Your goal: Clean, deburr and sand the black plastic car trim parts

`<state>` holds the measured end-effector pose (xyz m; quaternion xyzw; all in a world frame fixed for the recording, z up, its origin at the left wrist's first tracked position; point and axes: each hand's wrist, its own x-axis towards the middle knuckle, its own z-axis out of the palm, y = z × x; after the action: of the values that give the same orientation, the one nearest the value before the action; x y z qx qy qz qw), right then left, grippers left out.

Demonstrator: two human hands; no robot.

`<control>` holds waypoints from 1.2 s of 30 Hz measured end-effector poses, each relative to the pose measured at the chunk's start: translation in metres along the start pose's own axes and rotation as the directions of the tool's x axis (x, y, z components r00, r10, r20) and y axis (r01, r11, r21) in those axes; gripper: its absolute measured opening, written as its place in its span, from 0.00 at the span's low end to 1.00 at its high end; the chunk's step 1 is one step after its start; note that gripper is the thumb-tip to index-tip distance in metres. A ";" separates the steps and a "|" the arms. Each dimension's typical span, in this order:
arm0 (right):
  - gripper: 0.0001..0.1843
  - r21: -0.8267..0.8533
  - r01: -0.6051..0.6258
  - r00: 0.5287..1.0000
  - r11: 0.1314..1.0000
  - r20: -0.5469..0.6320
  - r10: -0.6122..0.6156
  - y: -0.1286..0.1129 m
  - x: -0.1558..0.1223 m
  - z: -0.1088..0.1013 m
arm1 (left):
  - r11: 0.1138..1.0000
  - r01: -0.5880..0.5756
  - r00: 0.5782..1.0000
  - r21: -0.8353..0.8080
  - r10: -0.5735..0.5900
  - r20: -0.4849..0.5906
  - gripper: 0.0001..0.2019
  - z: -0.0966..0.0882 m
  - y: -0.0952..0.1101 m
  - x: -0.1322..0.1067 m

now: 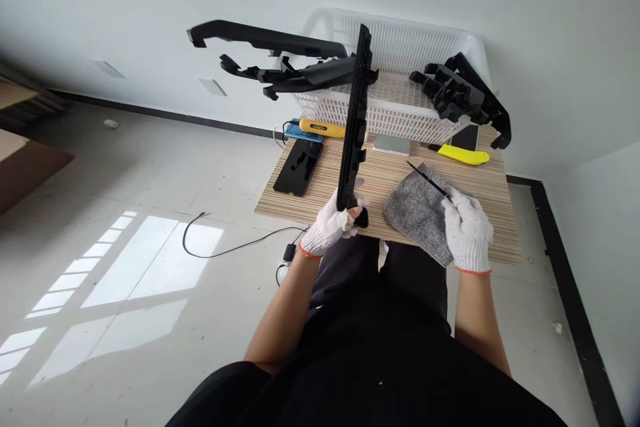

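My left hand [330, 223], in a white knit glove, grips the near end of a long black plastic trim part [354, 123] that stands on end above the small striped wooden table [495, 213]. My right hand [467, 227], also gloved, holds a thin black tool [426, 178] that points up and left. It rests over a grey cloth [417, 213] lying on the table's near right part.
A white plastic basket [400, 80] at the table's back holds and bears several black trim parts [280, 60] [463, 93]. A yellow cutter [465, 155], yellow-handled tool [320, 127], black foam tray [299, 167] and grey block [393, 144] lie on the table. A cable [225, 250] runs on the floor.
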<state>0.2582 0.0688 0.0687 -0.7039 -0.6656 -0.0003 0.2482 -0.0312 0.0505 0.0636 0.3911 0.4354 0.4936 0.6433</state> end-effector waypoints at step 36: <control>0.25 -0.433 0.107 0.953 0.895 0.303 0.032 0.012 0.163 0.018 | 0.994 -0.045 0.999 0.101 0.047 -0.024 0.42 -0.007 -0.013 0.006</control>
<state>0.2820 0.2275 0.1025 -0.7203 -0.6914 -0.0497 -0.0238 -0.0327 0.0539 0.0478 0.4265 0.4589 0.4907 0.6055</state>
